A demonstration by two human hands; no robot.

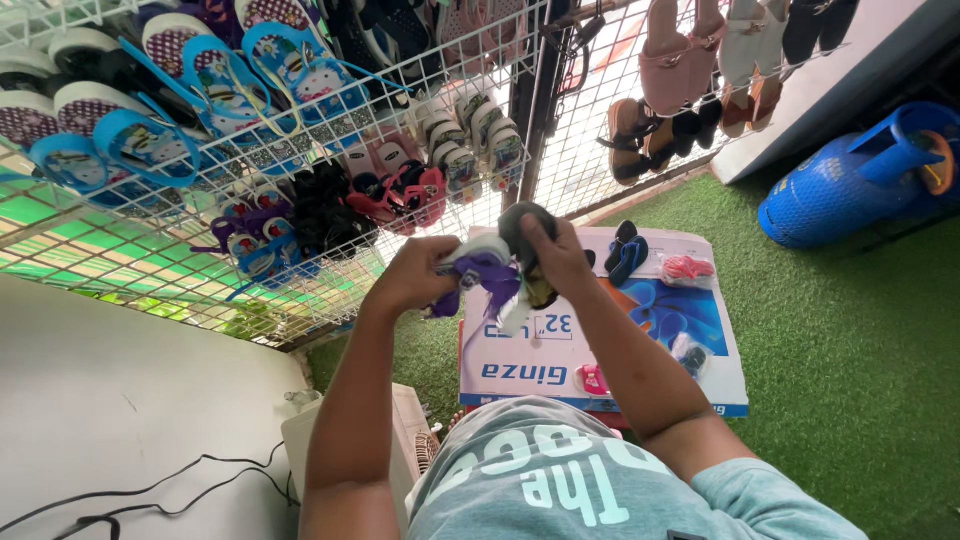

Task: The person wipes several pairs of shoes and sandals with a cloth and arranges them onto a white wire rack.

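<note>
While both hands are raised in front of the chest, they share one bundle: a small purple-strapped sandal (492, 278) with a white sole, pressed against a dark shoe (527, 228). Left hand (415, 275) is curled closed around the white sole end. Right hand (556, 255) is closed over the dark shoe, fingers wrapped on top. The bundle sits above the near left edge of a flat cardboard box (600, 375) lying on green artificial turf (850, 330). On the box: a blue sandal pair (626, 255) and pink sandals in a clear bag (688, 268), both apart from the hands. Wire rack (300, 150) of sandals stands close ahead-left. Open turf lies to the right, bounded by a blue gas cylinder (850, 180).
</note>
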